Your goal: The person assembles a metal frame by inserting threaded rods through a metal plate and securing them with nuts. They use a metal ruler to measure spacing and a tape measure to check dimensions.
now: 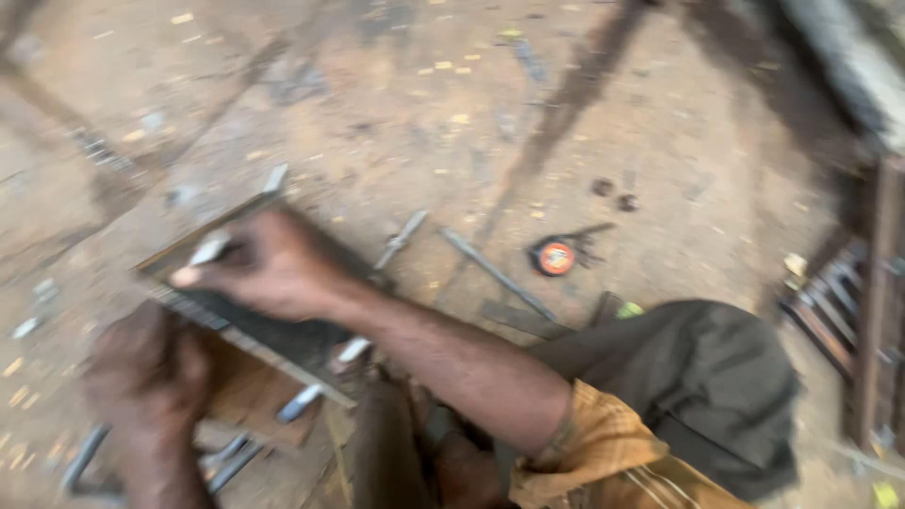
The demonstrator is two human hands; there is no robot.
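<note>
Right grip (pixel 259 269) is pressed down on a dark flat metal square (pixel 250 316), and between thumb and forefinger I pinch a small pale marker (pixel 209 249) — chalk or a pencil stub, too blurred to tell. Left grip (pixel 146 363) is clamped over the near end of the same square, holding it flat on a brown wooden piece (pixel 250 401) beneath.

Judging by how things lie, I am at the marking stage: the square is seated and the marker tip is at its edge, but no finished line shows through the blur, and no cut is visible in the wood.

All this lies on a dusty earth floor (pixel 396 104), no worktop. Beyond my right grip lie thin metal rods (pixel 495 273), and further off a round tape measure (pixel 554 256) with an orange face. Under my left grip are bent steel bars (pixel 231 457). Yellow chips are scattered about — a metal frame (pixel 863 311) stands far to the right.
</note>
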